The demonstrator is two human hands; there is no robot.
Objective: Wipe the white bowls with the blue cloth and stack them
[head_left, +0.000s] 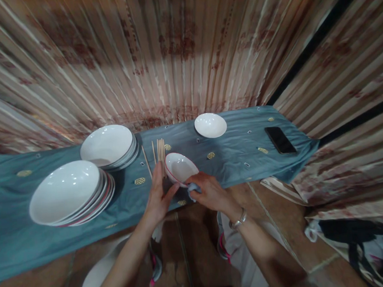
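Presently, the right hand [210, 190] grips a cloth [194, 188] at the bowl [181, 165]. Left of the bowl, the left hand [159, 194] has outstretched fingers.

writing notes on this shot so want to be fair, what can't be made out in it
All in the head view:
- Near side of the red-rimmed bowl: partly behind the right hand.
- Most of the blue cloth: covered by that hand's fingers.
- Lower ends of some chopsticks: behind the left hand.
- Tablecloth's left end: cut off by the picture edge.
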